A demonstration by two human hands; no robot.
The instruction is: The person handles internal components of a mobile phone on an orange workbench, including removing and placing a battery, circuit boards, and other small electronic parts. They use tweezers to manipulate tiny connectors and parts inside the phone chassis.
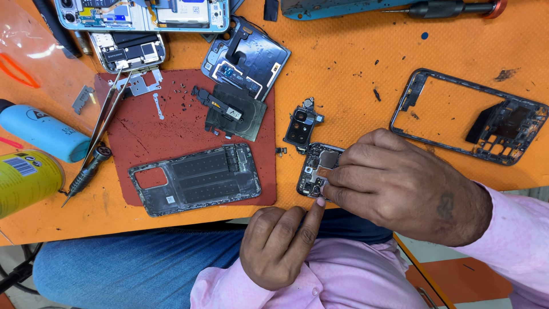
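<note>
Right hand [400, 183]: my fingers are closed in a pinch on the small circuit board [317, 169], covering its right edge.
Left hand [280, 243]: curled, forefinger extended, its tip touching the board's lower edge; nothing gripped.
Board: lies on the orange table [354, 68], directly under my right fingertips, long axis running away from me.
Nearer hand: right.
Left of fingers: phone frame [194, 178] on red mat [171, 120].

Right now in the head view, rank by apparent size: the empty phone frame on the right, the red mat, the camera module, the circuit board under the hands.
1. Red mat
2. Phone frame
3. Circuit board, partly hidden by the right hand and left hand; probably larger than the next
4. Camera module
</note>
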